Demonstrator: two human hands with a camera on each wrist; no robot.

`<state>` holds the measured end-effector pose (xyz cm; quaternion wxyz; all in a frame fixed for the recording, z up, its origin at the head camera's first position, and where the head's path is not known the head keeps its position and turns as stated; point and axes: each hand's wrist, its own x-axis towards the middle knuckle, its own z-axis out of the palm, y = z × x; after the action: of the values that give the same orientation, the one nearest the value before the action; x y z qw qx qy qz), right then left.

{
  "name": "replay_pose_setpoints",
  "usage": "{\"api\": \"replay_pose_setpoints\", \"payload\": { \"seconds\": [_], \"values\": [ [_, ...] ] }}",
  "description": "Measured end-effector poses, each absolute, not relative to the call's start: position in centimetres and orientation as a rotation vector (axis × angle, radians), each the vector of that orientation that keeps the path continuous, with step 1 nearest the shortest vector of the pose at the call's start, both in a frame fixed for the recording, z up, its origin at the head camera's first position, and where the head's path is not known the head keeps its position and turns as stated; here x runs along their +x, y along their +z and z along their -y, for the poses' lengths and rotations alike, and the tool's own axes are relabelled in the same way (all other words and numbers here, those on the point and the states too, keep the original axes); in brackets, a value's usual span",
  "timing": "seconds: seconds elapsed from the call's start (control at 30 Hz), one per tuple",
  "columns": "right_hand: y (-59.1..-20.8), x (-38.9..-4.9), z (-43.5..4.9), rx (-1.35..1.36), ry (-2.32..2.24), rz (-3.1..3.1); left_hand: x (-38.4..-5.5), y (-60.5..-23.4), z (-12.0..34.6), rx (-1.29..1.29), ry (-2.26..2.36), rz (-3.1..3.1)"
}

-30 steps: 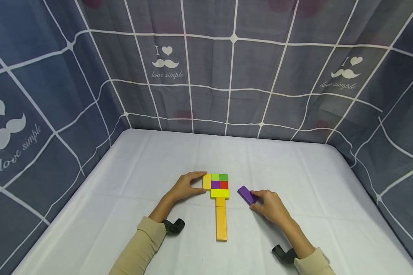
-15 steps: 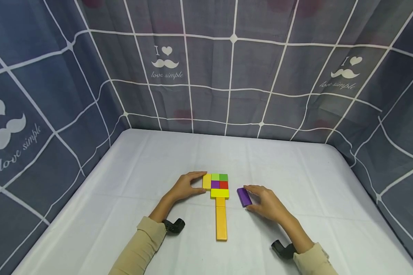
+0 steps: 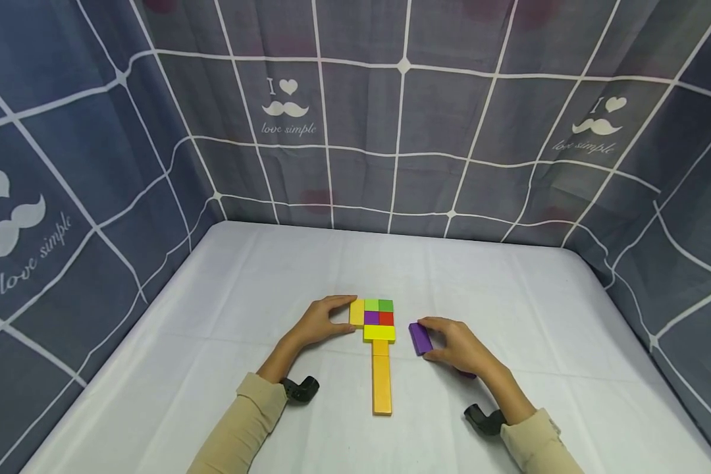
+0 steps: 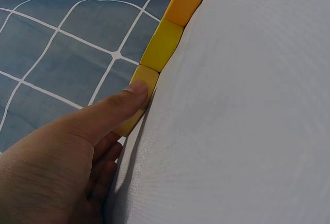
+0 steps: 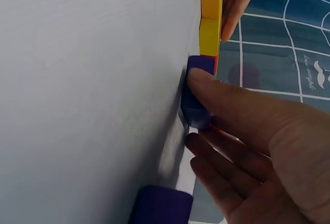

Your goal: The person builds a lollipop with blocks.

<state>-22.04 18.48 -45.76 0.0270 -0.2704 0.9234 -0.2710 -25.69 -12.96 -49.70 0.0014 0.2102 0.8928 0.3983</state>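
Note:
My left hand pinches a yellow block by its far and near ends, thumb at the near one. That block stands against the left side of a flat figure of coloured blocks: light green, green, purple, red and a bright yellow bar. Below them runs an orange-yellow stem. Right of the figure, apart from it, my right hand pinches a loose purple block between thumb and fingers. A second purple block lies by the right palm, mostly hidden in the head view.
A white cloth covers the table. Dark grid-patterned curtains hang along the back and both sides. Black wrist-worn devices sit at both wrists.
My right hand has turned the purple block so it points more straight away from me. The second purple block now shows beneath the right palm. The left hand stays put.

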Motion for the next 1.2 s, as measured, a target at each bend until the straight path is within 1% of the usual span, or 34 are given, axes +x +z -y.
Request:
{"api": "replay_pose_setpoints", "payload": {
  "seconds": [0.37,0.57,0.73,1.2],
  "values": [
    [-45.4,-24.4,-15.9,-0.764,-0.977,-2.923,-25.5,-49.5,13.2,0.703,1.299,-2.771],
    [-45.7,-25.1,-14.5,-0.695,-0.97,-2.922,-25.5,-49.4,13.1,0.687,1.292,-2.762],
    [-46.0,-25.4,-14.0,-0.665,-0.972,-2.918,-25.6,-49.3,13.1,0.695,1.287,-2.767],
    [-46.3,-25.3,-13.8,-0.695,-0.941,-2.911,-25.6,-49.4,13.1,0.691,1.287,-2.762]
  ]
}}
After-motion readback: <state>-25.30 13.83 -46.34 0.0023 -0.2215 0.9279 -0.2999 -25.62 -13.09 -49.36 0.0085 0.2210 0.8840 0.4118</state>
